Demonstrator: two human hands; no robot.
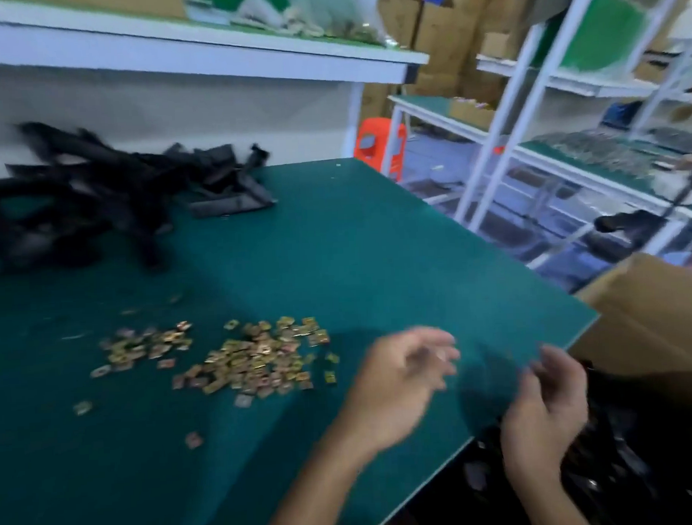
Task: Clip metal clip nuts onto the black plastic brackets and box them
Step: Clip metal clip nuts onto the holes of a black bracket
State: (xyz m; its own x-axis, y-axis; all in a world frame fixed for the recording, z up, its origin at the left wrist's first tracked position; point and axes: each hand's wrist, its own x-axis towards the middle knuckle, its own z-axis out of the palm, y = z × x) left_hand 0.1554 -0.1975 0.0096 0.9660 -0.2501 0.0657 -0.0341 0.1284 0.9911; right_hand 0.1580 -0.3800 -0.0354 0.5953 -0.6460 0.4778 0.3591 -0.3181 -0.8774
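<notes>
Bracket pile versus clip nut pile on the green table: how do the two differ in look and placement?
The black plastic brackets are long dark pieces heaped in a tangled stack at the far left of the table; the metal clip nuts are small, gold-toned squares spread flat in a loose scatter near the front. The brackets lie well away from both hands, while the clip nuts sit just beside the left hand. Both lie loose on the same green mat.
</notes>
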